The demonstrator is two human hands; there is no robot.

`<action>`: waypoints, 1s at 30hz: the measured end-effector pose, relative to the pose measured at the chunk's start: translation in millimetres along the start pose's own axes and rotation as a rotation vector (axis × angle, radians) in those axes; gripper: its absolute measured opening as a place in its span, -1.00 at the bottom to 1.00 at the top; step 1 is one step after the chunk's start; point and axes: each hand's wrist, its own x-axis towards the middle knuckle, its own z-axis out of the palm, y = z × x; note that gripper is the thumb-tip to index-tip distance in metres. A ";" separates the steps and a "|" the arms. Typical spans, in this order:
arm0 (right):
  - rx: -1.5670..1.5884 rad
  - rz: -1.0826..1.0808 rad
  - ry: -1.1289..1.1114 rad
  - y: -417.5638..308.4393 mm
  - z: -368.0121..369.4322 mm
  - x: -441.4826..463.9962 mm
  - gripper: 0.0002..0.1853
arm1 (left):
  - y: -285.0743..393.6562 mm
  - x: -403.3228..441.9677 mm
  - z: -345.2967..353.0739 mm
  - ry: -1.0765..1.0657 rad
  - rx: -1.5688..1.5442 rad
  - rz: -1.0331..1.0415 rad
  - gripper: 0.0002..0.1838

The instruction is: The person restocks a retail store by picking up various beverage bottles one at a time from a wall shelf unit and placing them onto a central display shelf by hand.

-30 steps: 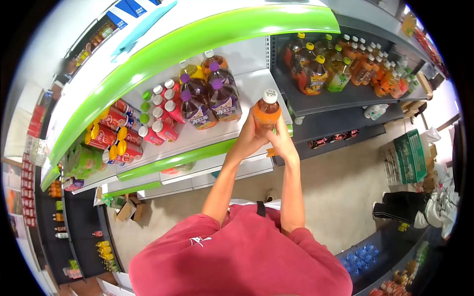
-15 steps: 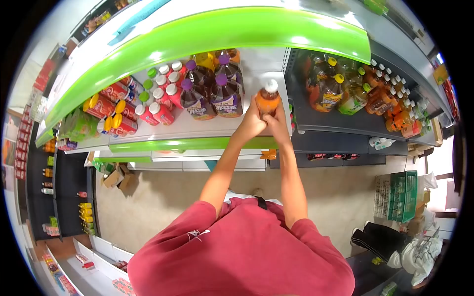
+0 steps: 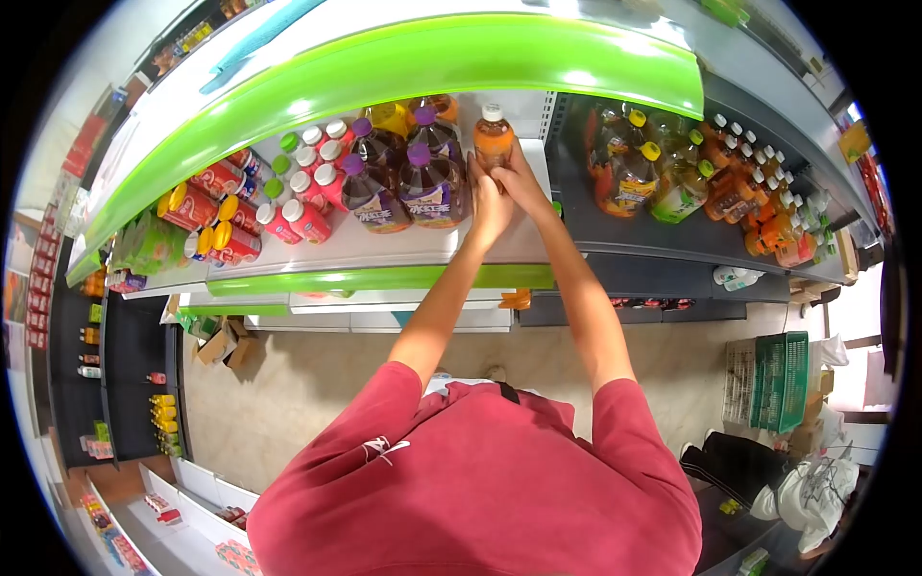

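An orange-brown drink bottle [image 3: 493, 142] with a white cap stands upright between my two hands, over the right part of the white shelf [image 3: 384, 252]. My left hand [image 3: 488, 200] wraps the bottle's lower left side, and my right hand [image 3: 518, 176] holds it from the right. The two hands touch below the bottle. Just left of them are large dark bottles [image 3: 429, 195] with purple caps. Whether the bottle's base rests on the shelf is hidden by my hands.
Pink bottles [image 3: 307, 222] and red cans [image 3: 235, 244] stand farther left. A dark shelf [image 3: 663, 240] at right holds large bottles [image 3: 629, 182]. A green shelf edge [image 3: 403, 60] runs overhead. Green crate [image 3: 780, 381] and a person's dark trouser leg [image 3: 735, 463] are at lower right.
Both hands and the bottle have moved forward, deeper over the white shelf, and a little left beside the purple-capped bottles. My arms are stretched out farther. The grip on the bottle remains.
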 end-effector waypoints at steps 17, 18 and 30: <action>-0.293 0.005 0.107 -1.8 -2.0 50.2 -0.43 | -2.9 -2.2 5.9 -0.057 0.088 0.075 0.01; -0.289 -0.003 0.105 3.6 -3.6 56.7 -0.47 | 8.9 -0.4 2.7 -0.089 0.022 0.021 0.00; -0.451 -0.163 0.240 33.9 3.7 95.2 -0.61 | -30.2 23.8 19.4 -0.125 0.012 0.054 0.21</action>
